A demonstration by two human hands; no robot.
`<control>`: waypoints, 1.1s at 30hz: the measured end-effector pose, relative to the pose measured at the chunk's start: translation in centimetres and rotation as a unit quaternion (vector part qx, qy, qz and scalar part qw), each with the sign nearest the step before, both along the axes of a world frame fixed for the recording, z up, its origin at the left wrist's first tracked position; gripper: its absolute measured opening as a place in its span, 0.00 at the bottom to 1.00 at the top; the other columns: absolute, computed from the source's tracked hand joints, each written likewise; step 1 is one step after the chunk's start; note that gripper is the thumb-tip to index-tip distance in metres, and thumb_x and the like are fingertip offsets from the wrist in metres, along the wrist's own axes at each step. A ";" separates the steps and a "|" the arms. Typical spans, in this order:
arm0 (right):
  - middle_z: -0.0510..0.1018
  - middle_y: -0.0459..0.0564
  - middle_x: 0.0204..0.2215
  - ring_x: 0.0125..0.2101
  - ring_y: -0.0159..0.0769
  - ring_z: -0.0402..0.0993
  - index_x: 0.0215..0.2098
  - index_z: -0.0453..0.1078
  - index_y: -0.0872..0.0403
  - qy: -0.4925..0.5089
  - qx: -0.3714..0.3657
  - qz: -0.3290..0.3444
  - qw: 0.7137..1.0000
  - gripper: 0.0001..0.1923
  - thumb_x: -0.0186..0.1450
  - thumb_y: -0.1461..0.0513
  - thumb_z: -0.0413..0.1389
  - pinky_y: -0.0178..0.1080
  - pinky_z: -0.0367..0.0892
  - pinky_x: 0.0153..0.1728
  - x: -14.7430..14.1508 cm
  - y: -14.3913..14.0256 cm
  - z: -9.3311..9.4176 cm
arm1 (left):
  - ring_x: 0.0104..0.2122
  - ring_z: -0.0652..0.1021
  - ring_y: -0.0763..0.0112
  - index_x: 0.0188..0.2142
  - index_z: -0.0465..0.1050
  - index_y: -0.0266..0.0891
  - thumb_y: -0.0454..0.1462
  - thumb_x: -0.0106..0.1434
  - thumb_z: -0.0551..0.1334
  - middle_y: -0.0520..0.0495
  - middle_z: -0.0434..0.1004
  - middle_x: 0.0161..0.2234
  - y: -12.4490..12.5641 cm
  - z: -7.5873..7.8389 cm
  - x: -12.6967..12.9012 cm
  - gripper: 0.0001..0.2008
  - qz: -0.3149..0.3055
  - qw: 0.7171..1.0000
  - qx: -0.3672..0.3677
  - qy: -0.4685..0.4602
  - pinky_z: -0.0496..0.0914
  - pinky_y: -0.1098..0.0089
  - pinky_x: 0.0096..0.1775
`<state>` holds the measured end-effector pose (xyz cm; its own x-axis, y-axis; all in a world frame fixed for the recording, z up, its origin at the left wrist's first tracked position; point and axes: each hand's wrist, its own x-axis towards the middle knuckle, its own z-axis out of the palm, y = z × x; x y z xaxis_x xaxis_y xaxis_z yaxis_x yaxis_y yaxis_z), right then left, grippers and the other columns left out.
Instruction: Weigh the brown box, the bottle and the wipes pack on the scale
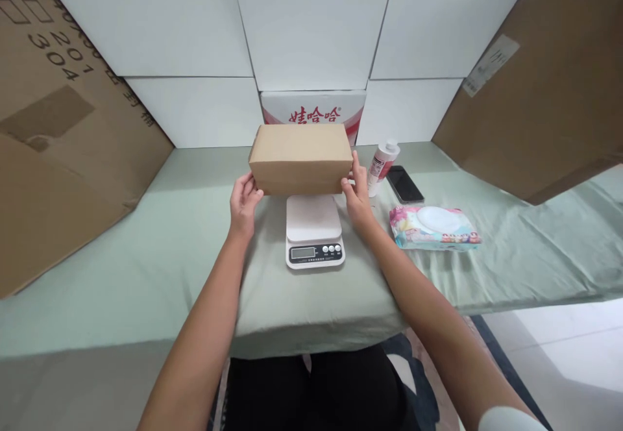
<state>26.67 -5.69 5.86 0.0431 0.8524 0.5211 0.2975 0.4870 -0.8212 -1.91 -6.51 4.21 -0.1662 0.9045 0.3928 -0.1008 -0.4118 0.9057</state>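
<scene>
Head view: your left hand and right hand are facing each other over the table, both forearms slanting forward and inward. Your fingers are bending round the ends of a brown box, each thumb pressing near a lower front corner, so you are gripping it between both hands. The box is sitting directly between your fingers, just past a white scale in your line of sight; whether they are touching, you cannot tell. Its long axis is running left to right, hand to hand, one long side facing you and the top turned upward. Farther right, a bottle is standing near your right hand, with a phone and a wipes pack lying beyond it.
</scene>
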 end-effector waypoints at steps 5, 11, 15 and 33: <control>0.68 0.51 0.62 0.55 0.45 0.67 0.79 0.48 0.32 -0.004 -0.027 0.008 1.000 0.39 0.74 0.41 0.51 0.50 0.74 0.59 1.1 -3.3 -0.3 | 0.70 0.72 0.48 0.62 0.71 0.47 0.53 0.63 0.72 0.39 0.76 0.66 -2.1 0.2 0.3 0.32 -0.006 1.000 -0.001 -0.001 0.67 0.50 0.71; 0.61 0.51 0.72 0.62 0.50 0.68 0.80 0.48 0.35 0.020 -0.026 0.017 0.999 0.41 0.73 0.40 0.53 0.53 0.72 0.62 1.8 -5.0 -1.7 | 0.70 0.73 0.49 0.62 0.72 0.47 0.49 0.65 0.72 0.40 0.75 0.67 -5.5 -0.6 -0.1 0.28 -0.014 1.000 -0.010 0.007 0.66 0.50 0.72; 0.60 0.54 0.73 0.66 0.53 0.66 0.80 0.49 0.38 0.025 -0.023 0.013 0.999 0.42 0.73 0.39 0.53 0.54 0.72 0.62 1.6 -5.1 -2.2 | 0.68 0.74 0.47 0.60 0.73 0.46 0.50 0.64 0.72 0.39 0.77 0.66 -6.8 -1.3 0.0 0.28 0.017 0.999 -0.033 0.005 0.68 0.49 0.71; 0.65 0.54 0.71 0.64 0.48 0.71 0.77 0.54 0.37 -0.048 0.096 0.021 0.994 0.32 0.78 0.46 0.50 0.52 0.79 0.56 3.1 -8.3 -2.3 | 0.54 0.85 0.54 0.52 0.80 0.43 0.46 0.59 0.75 0.40 0.86 0.52 -9.9 -1.7 -0.3 0.23 0.039 0.998 -0.005 -0.038 0.78 0.53 0.61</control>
